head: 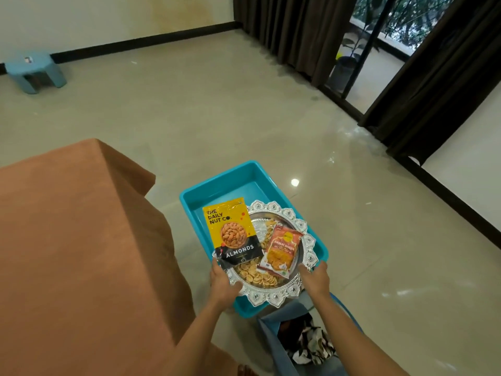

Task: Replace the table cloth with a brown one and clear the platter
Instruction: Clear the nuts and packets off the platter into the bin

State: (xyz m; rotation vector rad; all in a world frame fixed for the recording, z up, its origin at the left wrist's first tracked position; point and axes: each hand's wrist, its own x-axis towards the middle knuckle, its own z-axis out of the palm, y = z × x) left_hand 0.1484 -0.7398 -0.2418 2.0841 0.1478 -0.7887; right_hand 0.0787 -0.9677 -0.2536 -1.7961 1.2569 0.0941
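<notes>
Gripping the ornate round silver platter [273,297] by its rim at eight and four o'clock, the left hand [223,280] and right hand [315,278] hold it level over the turquoise plastic tub [217,185], probably so the yellow almond pouch [233,232], orange snack packet [282,248] and loose crisps [254,275] stay put. The brown tablecloth [67,226] already covers the table at nine o'clock.

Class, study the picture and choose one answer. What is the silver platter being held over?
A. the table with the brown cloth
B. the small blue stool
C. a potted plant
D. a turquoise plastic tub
D: the left hand and right hand grip the rim of the silver platter directly above the turquoise plastic tub, which sits on the floor to the right of the brown-clothed table.
</notes>
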